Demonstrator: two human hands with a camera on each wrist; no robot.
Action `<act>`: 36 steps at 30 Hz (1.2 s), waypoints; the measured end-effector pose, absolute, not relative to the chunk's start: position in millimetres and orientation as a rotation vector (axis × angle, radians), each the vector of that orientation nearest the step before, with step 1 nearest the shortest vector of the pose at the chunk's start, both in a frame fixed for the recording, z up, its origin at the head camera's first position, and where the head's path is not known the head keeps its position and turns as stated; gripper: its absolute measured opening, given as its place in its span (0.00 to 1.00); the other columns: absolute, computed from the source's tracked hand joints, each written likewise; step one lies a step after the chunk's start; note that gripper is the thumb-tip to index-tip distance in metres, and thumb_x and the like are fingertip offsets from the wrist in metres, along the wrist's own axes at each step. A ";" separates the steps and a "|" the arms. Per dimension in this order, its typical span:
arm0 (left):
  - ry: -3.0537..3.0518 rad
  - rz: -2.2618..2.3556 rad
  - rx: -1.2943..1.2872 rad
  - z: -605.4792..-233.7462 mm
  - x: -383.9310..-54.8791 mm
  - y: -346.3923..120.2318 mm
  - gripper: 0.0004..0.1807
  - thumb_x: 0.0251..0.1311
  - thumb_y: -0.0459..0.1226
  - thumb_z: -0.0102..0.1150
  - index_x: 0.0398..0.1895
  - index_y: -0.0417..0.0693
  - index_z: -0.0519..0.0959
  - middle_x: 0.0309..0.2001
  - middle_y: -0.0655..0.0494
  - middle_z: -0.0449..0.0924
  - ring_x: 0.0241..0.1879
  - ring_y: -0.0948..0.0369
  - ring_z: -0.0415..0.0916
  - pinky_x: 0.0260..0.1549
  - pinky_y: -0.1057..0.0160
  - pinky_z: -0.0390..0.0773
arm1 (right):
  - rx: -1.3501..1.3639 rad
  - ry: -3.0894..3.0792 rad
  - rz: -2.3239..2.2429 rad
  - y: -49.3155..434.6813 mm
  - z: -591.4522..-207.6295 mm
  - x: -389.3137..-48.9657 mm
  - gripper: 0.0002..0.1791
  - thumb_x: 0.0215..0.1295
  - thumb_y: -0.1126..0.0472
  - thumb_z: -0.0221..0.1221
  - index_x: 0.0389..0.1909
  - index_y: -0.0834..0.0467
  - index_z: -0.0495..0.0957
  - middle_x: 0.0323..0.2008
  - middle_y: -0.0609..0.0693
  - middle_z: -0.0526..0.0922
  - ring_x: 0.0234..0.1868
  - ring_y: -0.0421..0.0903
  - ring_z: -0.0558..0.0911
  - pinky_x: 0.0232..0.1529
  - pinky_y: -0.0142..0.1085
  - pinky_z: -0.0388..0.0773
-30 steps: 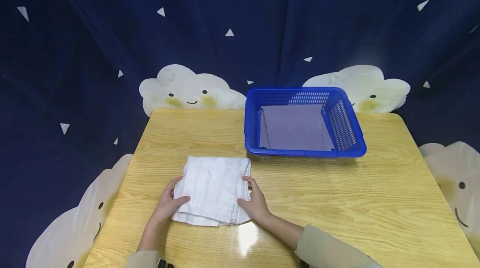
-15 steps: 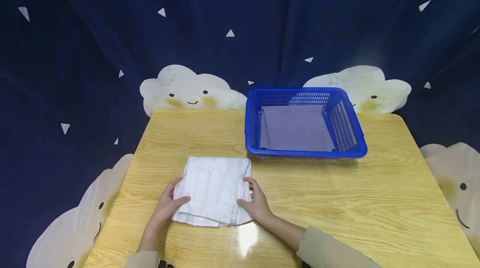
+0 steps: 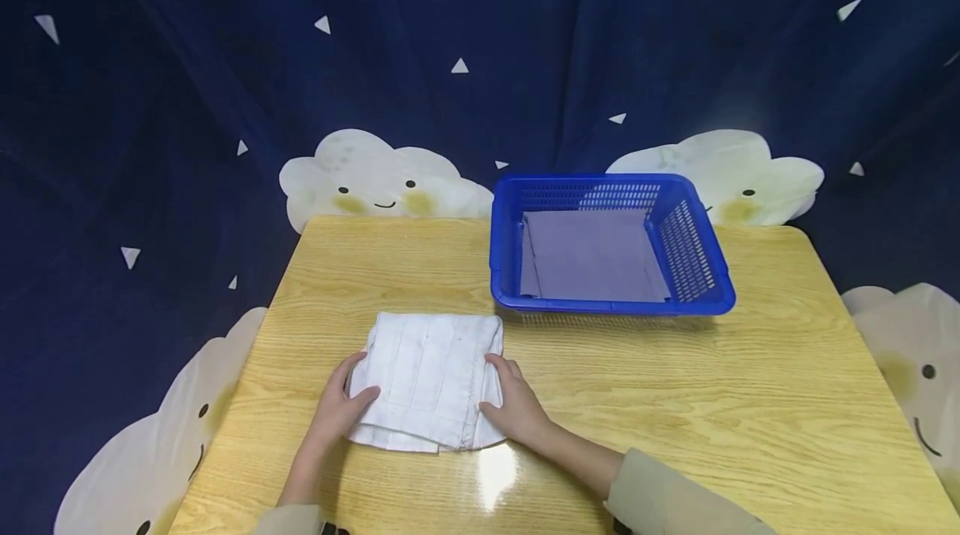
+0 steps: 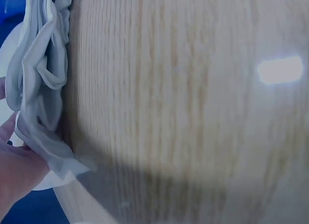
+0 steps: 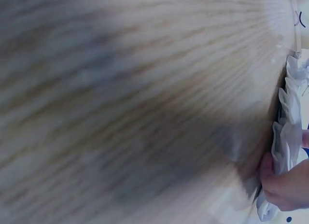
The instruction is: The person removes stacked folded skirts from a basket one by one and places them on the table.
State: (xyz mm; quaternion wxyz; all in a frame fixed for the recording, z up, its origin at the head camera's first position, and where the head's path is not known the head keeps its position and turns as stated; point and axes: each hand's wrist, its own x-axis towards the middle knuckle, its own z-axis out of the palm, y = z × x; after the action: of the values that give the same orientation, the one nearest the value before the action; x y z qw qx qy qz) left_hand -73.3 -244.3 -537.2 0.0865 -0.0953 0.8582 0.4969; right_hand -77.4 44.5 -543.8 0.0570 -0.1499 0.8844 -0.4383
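A folded white garment (image 3: 423, 372) with stitched seams lies flat on the wooden table; its kind is hidden by the folding. My left hand (image 3: 337, 408) holds its left side, the thumb over the near left edge and the fingers along the side. On the right side, my right hand (image 3: 517, 408) grips the edge between thumb and fingers. The left wrist view shows the garment's stacked folds (image 4: 41, 84) beside the left hand (image 4: 19, 171). In the right wrist view, the right thumb and hand (image 5: 285, 185) touch the layered edge (image 5: 288, 118). Some fingertips are hidden.
A blue plastic basket (image 3: 611, 307) stands at the back of the table (image 3: 712, 402), right of centre. A folded purple-grey cloth (image 3: 592, 256) lies in it. Behind the table hangs a dark blue curtain (image 3: 525, 35) with clouds and triangles.
Both thumbs have shifted slightly outward towards the garment's edges, and the right forearm has moved a little to the right. The garment and basket stay in place.
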 end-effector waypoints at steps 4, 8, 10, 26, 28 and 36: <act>2.665 1.425 -0.223 -539.3 -72.7 -242.2 0.34 0.53 0.33 0.60 0.64 0.38 0.60 0.62 0.34 0.54 0.64 0.38 0.49 0.63 0.42 0.48 | -0.551 2.756 -1.148 48.8 -540.1 -78.0 0.36 0.50 0.63 0.62 0.62 0.63 0.61 0.51 0.62 0.69 0.49 0.58 0.74 0.50 0.49 0.73; 2.740 1.394 -0.182 -539.0 -71.9 -239.2 0.33 0.52 0.33 0.60 0.62 0.36 0.61 0.58 0.33 0.54 0.60 0.37 0.52 0.60 0.39 0.50 | -0.616 2.830 -0.929 53.7 -536.9 -78.6 0.33 0.54 0.58 0.61 0.62 0.60 0.63 0.51 0.60 0.69 0.49 0.56 0.73 0.49 0.48 0.73; 2.791 1.363 -0.162 -537.9 -71.9 -237.6 0.32 0.51 0.33 0.61 0.61 0.36 0.62 0.59 0.34 0.53 0.60 0.37 0.52 0.60 0.39 0.51 | -0.652 2.865 -0.822 56.5 -534.7 -78.7 0.32 0.56 0.56 0.60 0.61 0.58 0.64 0.52 0.59 0.69 0.50 0.56 0.72 0.47 0.48 0.73; 3.082 0.879 0.056 -520.4 -76.8 -217.6 0.32 0.53 0.39 0.60 0.62 0.41 0.64 0.60 0.36 0.61 0.62 0.40 0.53 0.59 0.38 0.47 | -1.149 3.034 -0.412 84.9 -511.1 -93.9 0.23 0.60 0.56 0.56 0.57 0.53 0.69 0.54 0.58 0.71 0.53 0.57 0.71 0.52 0.50 0.69; 3.115 0.858 0.097 -518.6 -78.9 -214.6 0.32 0.54 0.40 0.59 0.62 0.42 0.64 0.60 0.36 0.61 0.61 0.40 0.54 0.59 0.38 0.48 | -1.178 3.053 -0.428 89.0 -508.0 -97.6 0.23 0.59 0.57 0.58 0.57 0.54 0.70 0.53 0.58 0.71 0.53 0.57 0.71 0.53 0.50 0.68; 3.194 0.828 0.237 -509.2 -91.9 -202.7 0.31 0.55 0.42 0.58 0.62 0.45 0.64 0.59 0.40 0.64 0.60 0.43 0.57 0.58 0.40 0.51 | -1.292 3.119 -0.541 108.7 -490.7 -115.4 0.23 0.57 0.58 0.58 0.55 0.57 0.71 0.53 0.59 0.72 0.53 0.58 0.72 0.53 0.53 0.69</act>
State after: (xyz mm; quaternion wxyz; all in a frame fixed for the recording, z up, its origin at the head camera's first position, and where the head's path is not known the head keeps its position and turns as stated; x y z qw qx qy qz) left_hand -91.9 -202.7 -509.2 -0.0830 0.0713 0.9622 0.2495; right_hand -115.4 108.7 -490.7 -0.1382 -0.3744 0.9034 -0.1567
